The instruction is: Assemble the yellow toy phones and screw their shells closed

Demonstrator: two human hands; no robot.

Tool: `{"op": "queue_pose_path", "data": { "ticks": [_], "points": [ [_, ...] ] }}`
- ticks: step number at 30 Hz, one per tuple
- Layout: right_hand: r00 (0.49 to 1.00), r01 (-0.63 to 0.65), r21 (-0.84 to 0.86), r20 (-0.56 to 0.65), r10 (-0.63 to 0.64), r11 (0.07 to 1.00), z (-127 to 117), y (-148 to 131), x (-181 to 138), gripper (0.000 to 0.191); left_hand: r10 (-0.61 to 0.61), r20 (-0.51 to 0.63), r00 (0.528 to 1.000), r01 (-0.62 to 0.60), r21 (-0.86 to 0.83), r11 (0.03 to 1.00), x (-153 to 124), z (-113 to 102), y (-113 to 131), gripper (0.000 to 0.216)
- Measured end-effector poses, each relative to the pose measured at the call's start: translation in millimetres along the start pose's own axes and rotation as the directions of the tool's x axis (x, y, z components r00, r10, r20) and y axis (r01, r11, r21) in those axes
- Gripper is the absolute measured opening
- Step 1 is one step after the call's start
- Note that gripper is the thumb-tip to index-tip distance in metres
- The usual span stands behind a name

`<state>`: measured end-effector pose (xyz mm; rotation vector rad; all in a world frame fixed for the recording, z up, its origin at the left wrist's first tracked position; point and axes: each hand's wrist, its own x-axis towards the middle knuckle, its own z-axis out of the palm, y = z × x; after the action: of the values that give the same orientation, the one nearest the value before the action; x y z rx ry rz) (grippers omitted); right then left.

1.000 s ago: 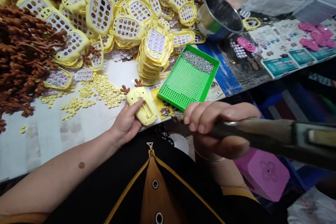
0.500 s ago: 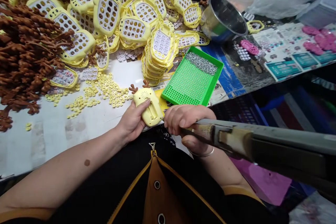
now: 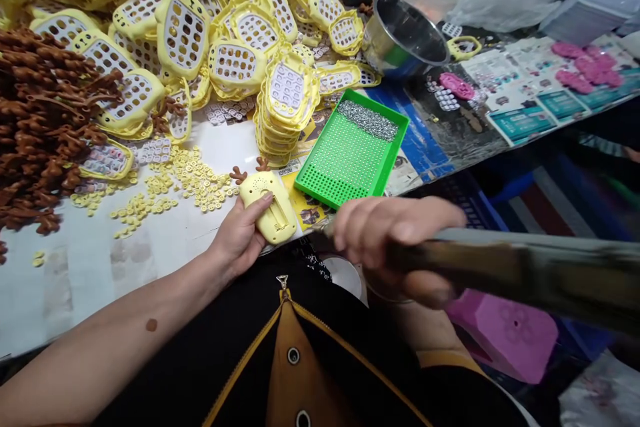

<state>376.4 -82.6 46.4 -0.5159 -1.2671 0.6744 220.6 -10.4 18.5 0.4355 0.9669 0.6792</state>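
My left hand [image 3: 235, 237] is closed around a yellow toy phone [image 3: 281, 203], its thumb pressed on the back. The toy lies back side up, showing speaker holes, screw holes and an uncovered battery compartment; two brown antlers [image 3: 262, 163] stick out of its top. My right hand [image 3: 393, 230], blurred by motion, wraps round a long grey electric screwdriver [image 3: 505, 267]. The tool's tip points left at the toy's lower right side, apart from it. Beyond my hands is a green perforated tray [image 3: 401, 147], with a heap of small silvery screws [image 3: 367, 120] at its far end.
Yellow front shells [image 3: 183, 30] are piled across the back, with a stack of shells [image 3: 290, 90] nearer. Brown antler pieces [image 3: 45, 127] are heaped left, beside small yellow parts [image 3: 200, 177]. A metal pot [image 3: 377, 37] and pink parts [image 3: 585, 67] are on the right.
My right hand has drawn the screwdriver to the right, away from the toy phone. My left hand keeps hold of the toy. The whole view has shifted slightly.
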Motion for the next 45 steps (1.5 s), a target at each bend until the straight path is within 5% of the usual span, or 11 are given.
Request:
{"op": "queue_pose_path", "data": {
  "ticks": [4, 9, 30, 36, 39, 45],
  "points": [
    [0.957, 0.104, -0.28, -0.233, -0.173, 0.954, -39.1, 0.1, 7.4, 0.018, -0.023, -0.015, 1.0, 0.023, -0.003, 1.0, 0.8, -1.1, 0.3, 0.043],
    [0.934, 0.089, -0.405, -0.284, -0.217, 0.91, -72.1, 20.3, 4.6, 0.014, -0.03, -0.014, 0.999, 0.031, 0.012, 0.999, 1.1, -1.2, 1.8, 0.042],
    [0.928, -0.113, -0.406, -0.37, -0.05, 0.907, -74.2, 29.4, 4.4, 0.021, -0.061, 0.017, 0.998, 0.062, -0.011, 0.998, 0.8, -2.6, 2.9, 0.042],
    [0.913, 0.047, -0.31, -0.373, -0.167, 0.949, -40.0, 9.4, 5.9, 0.016, -0.055, 0.002, 0.999, 0.055, -0.065, 0.996, -0.6, -1.9, 1.3, 0.035],
    [0.939, 0.015, -0.175, -0.336, -0.074, 0.984, -6.6, -0.1, 2.7, 0.017, -0.029, 0.022, 0.999, 0.031, -0.079, 0.996, -0.7, -1.8, -2.2, 0.034],
    [0.99, -0.121, 0.039, -0.067, 0.124, 0.992, 36.4, 6.2, -8.3, 0.026, 0.038, 0.064, 0.997, -0.033, -0.091, 0.995, 0.3, -3.9, -8.4, 0.038]
  ]
}}
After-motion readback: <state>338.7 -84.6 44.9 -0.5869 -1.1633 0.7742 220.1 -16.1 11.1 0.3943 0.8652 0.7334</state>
